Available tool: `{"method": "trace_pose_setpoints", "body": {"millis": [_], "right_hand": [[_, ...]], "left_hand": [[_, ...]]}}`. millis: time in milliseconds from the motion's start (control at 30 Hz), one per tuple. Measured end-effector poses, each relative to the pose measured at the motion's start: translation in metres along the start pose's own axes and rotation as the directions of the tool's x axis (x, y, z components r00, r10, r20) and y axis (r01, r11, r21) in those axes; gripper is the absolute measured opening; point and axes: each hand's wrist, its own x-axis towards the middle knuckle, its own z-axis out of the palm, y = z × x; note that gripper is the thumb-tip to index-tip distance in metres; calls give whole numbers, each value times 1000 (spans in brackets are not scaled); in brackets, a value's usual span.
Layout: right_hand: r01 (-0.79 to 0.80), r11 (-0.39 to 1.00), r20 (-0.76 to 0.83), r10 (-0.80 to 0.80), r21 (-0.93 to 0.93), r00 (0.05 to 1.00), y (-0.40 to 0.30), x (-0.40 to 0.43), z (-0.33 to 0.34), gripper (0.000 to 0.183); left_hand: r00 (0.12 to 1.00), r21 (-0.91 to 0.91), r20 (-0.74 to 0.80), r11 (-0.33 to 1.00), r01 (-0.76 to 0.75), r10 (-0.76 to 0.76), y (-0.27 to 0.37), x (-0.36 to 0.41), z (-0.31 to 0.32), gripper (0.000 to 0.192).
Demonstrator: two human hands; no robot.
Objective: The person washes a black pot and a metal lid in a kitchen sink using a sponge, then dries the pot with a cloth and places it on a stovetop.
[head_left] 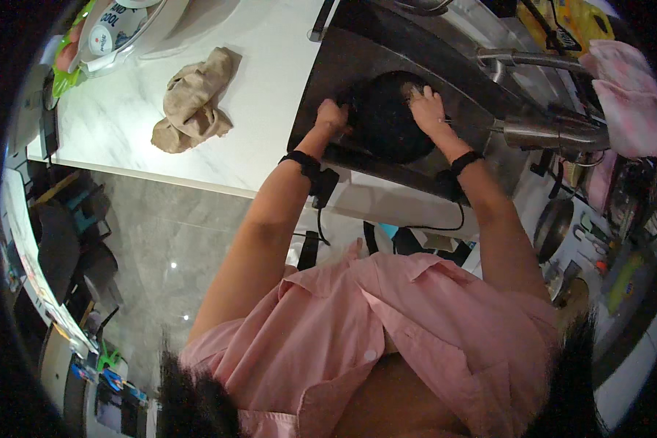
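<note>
A round black pan, perhaps a wok, sits in the dark sink. My left hand is closed at the pan's left edge, where a dark handle or rim seems to be; the grip is hard to make out. Over the pan's upper right part lies my right hand, its fingers around a small brownish thing, too blurred to name, against the pan's inside. A metal faucet reaches in from the right. On the white counter at the left lies a crumpled beige cloth.
White plastic basins stand at the counter's far left. A pink and white cloth hangs over the faucet pipes at the right. Below it are a frying pan and hanging utensils. The counter's front edge runs before me.
</note>
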Motion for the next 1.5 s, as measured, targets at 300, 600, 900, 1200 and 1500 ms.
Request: {"method": "trace_pose_setpoints", "body": {"millis": [300,600,900,1200,1500], "right_hand": [[1,972,782,-188,233,595,-54,-7,112,21],[327,873,638,-488,362,596,-120,70,27,19],[-592,675,599,270,441,754,-12,42,123,46],[-411,634,626,-153,656,764,-73,27,104,23],[-500,28,496,-181,866,849,-64,18,-39,34]], "left_hand": [[994,-201,65,975,99,-87,5,-17,-13,38],[995,19,-63,997,78,-77,-21,-11,-2,34],[999,-155,32,988,24,-19,28,-13,-2,38],[997,-20,-67,999,-31,30,-10,-1,11,43],[999,389,-24,921,-27,40,-47,41,16,57]]}}
